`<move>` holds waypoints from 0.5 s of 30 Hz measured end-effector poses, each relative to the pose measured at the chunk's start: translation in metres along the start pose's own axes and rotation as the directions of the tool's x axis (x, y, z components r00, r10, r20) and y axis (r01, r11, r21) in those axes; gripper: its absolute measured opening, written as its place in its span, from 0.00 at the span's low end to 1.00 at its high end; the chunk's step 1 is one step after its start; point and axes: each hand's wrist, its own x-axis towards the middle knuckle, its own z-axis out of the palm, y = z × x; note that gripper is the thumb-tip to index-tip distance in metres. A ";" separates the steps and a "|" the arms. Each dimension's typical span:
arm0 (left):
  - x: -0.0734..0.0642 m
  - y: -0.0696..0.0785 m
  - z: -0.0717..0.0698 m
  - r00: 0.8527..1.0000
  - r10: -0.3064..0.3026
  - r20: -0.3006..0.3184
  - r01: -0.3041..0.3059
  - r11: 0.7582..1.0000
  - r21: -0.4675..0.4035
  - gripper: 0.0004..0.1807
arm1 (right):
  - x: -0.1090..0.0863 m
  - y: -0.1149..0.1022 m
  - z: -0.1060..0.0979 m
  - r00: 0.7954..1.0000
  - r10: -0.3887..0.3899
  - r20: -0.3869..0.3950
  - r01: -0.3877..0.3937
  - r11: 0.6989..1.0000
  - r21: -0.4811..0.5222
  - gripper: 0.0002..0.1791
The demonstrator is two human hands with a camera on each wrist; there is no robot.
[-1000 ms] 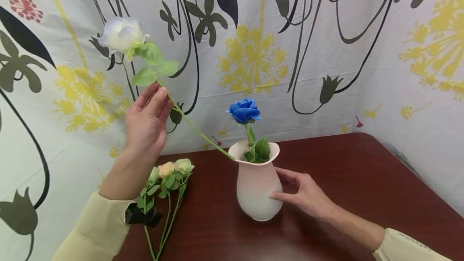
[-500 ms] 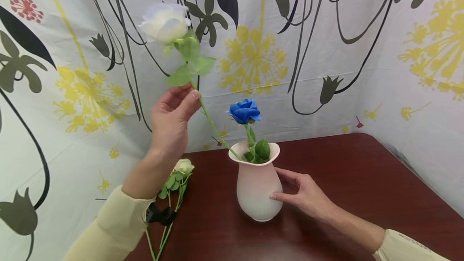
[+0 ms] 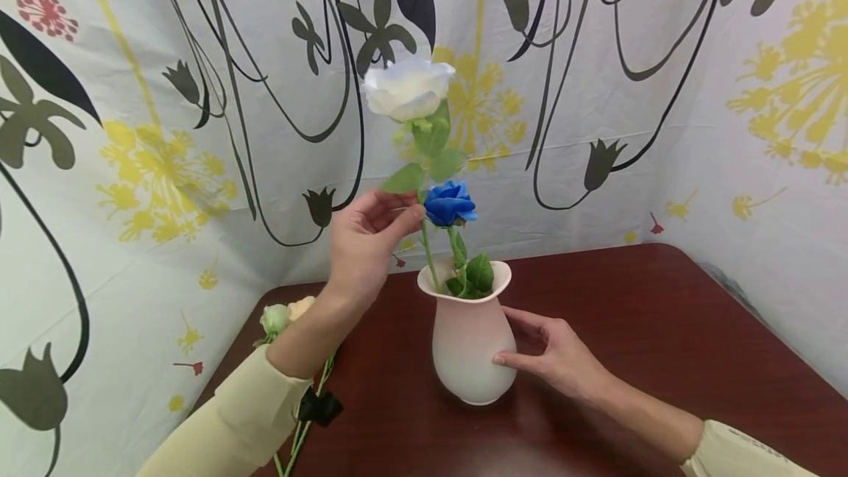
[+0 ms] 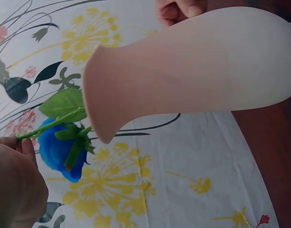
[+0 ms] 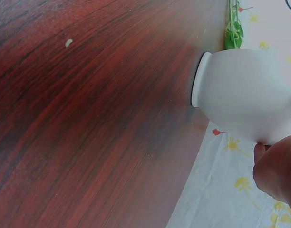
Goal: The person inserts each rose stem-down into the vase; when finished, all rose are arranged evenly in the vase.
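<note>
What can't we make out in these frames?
Head: bottom tip of the white rose, hidden inside the vase.
Head: part of the loose flowers, behind the left arm; stem ends cut off by the bottom edge.
Head: far fingertips of the right hand, behind the vase.
Right wrist: vase mouth, past the right edge.

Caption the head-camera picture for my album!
Left hand holds a white flower, stem in the vase beside a blue flower; right hand holds the vase.

Floral-printed cloth (image 3: 265,98) is hanging behind the left hand (image 3: 364,245). Reddish-brown counter (image 3: 609,293) is extending beneath the right hand (image 3: 556,355); pale fleck (image 5: 68,43) is lying on it, well apart from that hand.
</note>
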 end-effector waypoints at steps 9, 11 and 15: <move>-0.012 -0.014 0.013 0.991 -0.106 0.076 0.104 0.994 0.034 0.05 | -0.002 -0.001 0.000 1.000 -0.026 -0.008 0.027 0.999 0.022 0.42; -0.013 -0.016 0.012 0.979 -0.178 0.097 0.171 0.982 0.080 0.07 | -0.002 0.000 0.001 0.999 -0.044 -0.012 0.044 0.999 0.026 0.41; -0.015 -0.018 0.002 0.957 -0.268 0.108 0.250 0.955 0.158 0.12 | -0.001 0.002 0.001 0.999 -0.054 -0.005 0.054 0.998 0.032 0.42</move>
